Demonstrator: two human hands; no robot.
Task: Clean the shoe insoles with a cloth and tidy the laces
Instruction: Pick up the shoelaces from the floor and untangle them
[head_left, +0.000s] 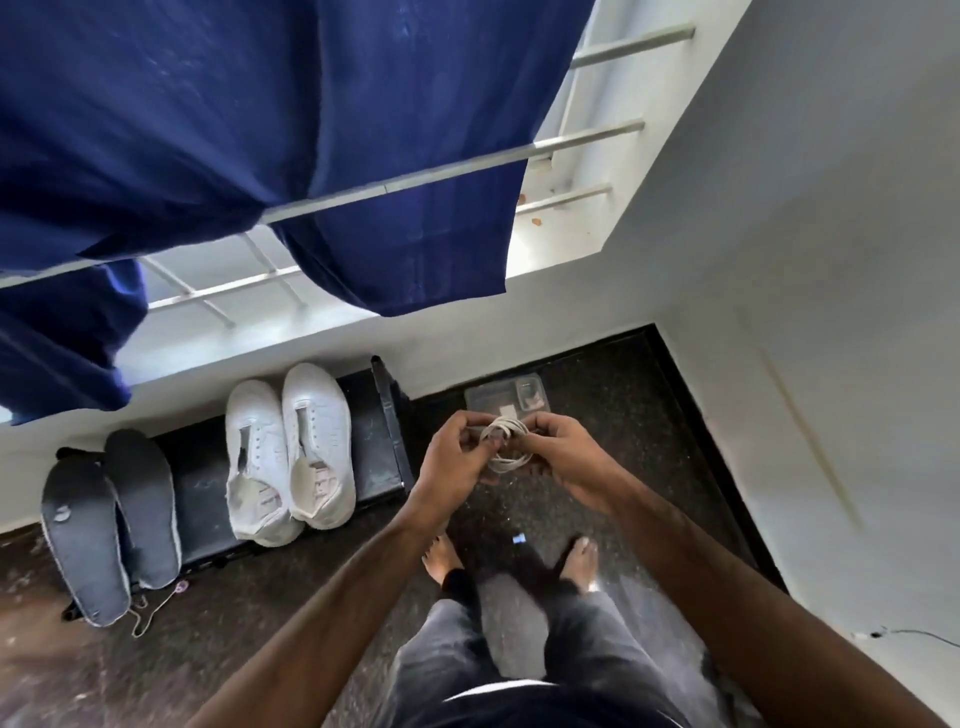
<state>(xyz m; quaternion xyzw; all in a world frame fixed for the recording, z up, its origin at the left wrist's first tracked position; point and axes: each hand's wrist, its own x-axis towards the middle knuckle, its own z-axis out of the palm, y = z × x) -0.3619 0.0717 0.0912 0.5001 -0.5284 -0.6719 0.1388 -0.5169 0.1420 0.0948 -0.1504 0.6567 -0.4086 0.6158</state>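
Nearest the lens, at the bottom of the frame, we are looking down our own grey trousers (524, 670) and bare feet (579, 561) on the dark speckled floor (322, 597). Just above centre, we are holding a white lace (503, 441) wound into a small coil between both hands. Our left hand (457, 457) is pinching the coil's left side with curled fingers and thumb; our right hand (563, 452) is gripping its right side, so the loop is lying across, from hand to hand, with both equally near.

We judge that the lace is being bundled and will next want setting down; the white shoes (291, 452) are lying to the left of the hands, toes pointing toward the top of the frame, laces out, on a low black bench (374, 452). Further left, two dark insoles (111, 525) are leaning side by side against the bench, well apart from the hands. A loose string (150, 613) is trailing on the floor beneath them.

Behind the hands, a clear plastic box (504, 397) is sitting on the floor by the white wall (779, 260). Blue cloth (234, 119) is hanging over a rail in the upper left.
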